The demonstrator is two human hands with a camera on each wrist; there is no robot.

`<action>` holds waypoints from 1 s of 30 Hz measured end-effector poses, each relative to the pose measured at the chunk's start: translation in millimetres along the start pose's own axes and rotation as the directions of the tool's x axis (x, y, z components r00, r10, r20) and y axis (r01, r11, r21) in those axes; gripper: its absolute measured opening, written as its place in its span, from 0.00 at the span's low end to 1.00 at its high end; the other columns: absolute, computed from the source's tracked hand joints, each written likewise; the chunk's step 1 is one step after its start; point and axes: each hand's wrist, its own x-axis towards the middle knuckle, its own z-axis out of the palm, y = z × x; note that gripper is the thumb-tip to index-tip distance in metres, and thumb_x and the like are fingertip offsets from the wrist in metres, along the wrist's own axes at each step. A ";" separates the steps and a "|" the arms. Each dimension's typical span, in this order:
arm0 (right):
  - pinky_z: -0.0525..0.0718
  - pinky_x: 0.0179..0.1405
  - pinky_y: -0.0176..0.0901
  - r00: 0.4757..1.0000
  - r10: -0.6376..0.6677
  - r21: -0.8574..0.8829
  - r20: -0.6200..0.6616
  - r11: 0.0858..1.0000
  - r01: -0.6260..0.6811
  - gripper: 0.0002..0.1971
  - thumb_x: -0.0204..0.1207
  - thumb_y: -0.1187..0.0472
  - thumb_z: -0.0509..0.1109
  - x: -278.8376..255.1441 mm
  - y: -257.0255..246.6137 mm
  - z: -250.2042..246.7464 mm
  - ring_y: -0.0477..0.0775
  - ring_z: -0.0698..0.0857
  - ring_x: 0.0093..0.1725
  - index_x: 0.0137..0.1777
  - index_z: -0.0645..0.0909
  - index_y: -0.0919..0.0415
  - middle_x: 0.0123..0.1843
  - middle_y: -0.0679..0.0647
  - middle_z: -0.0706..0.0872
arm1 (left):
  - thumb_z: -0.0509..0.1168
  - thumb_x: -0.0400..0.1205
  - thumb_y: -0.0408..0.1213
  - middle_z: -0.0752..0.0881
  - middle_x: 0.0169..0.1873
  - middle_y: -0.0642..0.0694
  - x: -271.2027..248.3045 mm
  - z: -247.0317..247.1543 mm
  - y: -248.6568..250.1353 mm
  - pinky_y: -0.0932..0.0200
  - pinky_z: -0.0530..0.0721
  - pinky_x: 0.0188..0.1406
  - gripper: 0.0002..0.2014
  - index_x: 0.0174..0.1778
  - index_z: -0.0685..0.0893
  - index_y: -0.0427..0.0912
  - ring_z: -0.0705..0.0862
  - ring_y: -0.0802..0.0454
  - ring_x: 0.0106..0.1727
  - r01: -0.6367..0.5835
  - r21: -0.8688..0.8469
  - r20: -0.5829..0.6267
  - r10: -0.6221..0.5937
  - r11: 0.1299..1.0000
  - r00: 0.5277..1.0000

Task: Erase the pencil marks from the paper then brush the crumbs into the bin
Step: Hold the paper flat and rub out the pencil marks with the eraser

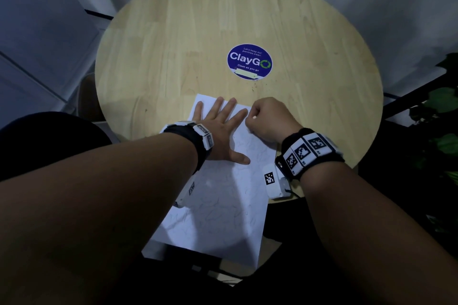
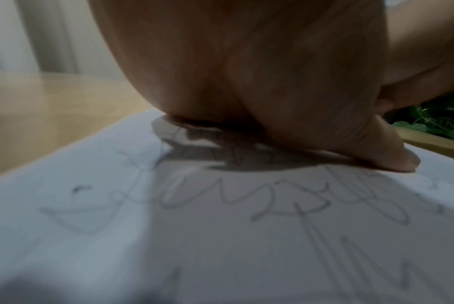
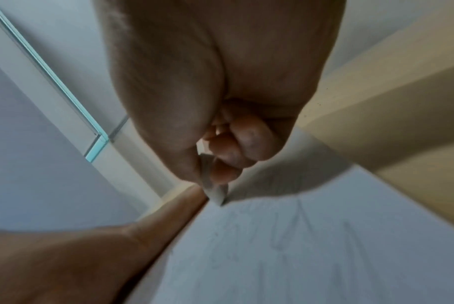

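Note:
A white sheet of paper (image 1: 218,210) with faint pencil scribbles (image 2: 272,205) lies at the near edge of the round wooden table (image 1: 173,44) and hangs over it towards me. My left hand (image 1: 220,126) lies flat on the paper's far half, fingers spread, pressing it down. My right hand (image 1: 267,119) is curled round a small white eraser (image 3: 212,185), whose tip touches the paper (image 3: 324,246) near its far right corner, just beside my left fingertips. No bin shows in any view.
A round blue "ClayGO" sticker (image 1: 249,61) sits at the table's middle. Small dark crumbs (image 1: 254,85) are scattered just beyond the paper. A leafy plant (image 1: 441,131) stands to the right of the table, and a dark chair (image 1: 49,136) at the left.

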 end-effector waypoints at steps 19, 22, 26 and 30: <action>0.83 0.27 0.53 0.994 -0.001 0.070 0.107 0.998 -0.007 0.08 0.79 0.64 0.69 0.6 1.2 6.8 0.61 0.84 0.28 0.41 0.88 0.61 0.37 0.66 0.93 | 0.56 0.66 0.90 0.23 0.89 0.52 -0.8 -1.0 0.6 0.22 0.30 0.85 0.66 0.89 0.26 0.63 0.22 0.43 0.89 0.007 -0.001 0.008 -0.007 1.000 1.000; 0.80 0.27 0.51 0.983 0.004 0.056 0.184 0.998 -0.015 0.09 0.79 0.65 0.68 0.6 1.5 9.8 0.60 0.82 0.27 0.40 0.89 0.62 0.39 0.69 0.92 | 0.56 0.66 0.90 0.23 0.89 0.52 -1.0 -2.1 1.3 0.22 0.30 0.85 0.66 0.89 0.26 0.64 0.22 0.43 0.89 0.007 0.006 0.006 -0.007 1.000 1.000; 0.90 0.34 0.50 0.994 -0.032 0.003 -0.104 0.999 0.033 0.07 0.81 0.58 0.72 5.3 1.0 5.7 0.56 0.90 0.34 0.41 0.87 0.56 0.38 0.52 0.92 | 0.56 0.66 0.90 0.23 0.89 0.51 -1.4 -1.8 1.4 0.22 0.30 0.85 0.67 0.89 0.26 0.63 0.23 0.43 0.89 0.007 0.002 0.007 -0.007 1.000 1.000; 0.77 0.26 0.48 0.979 0.022 0.064 0.203 0.997 -0.036 0.09 0.77 0.67 0.67 -3.3 0.7 5.9 0.58 0.80 0.27 0.40 0.88 0.65 0.32 0.65 0.90 | 0.57 0.66 0.90 0.23 0.89 0.52 -1.1 -2.2 1.4 0.22 0.31 0.85 0.66 0.89 0.27 0.63 0.23 0.43 0.89 0.008 0.003 0.007 -0.008 1.000 1.000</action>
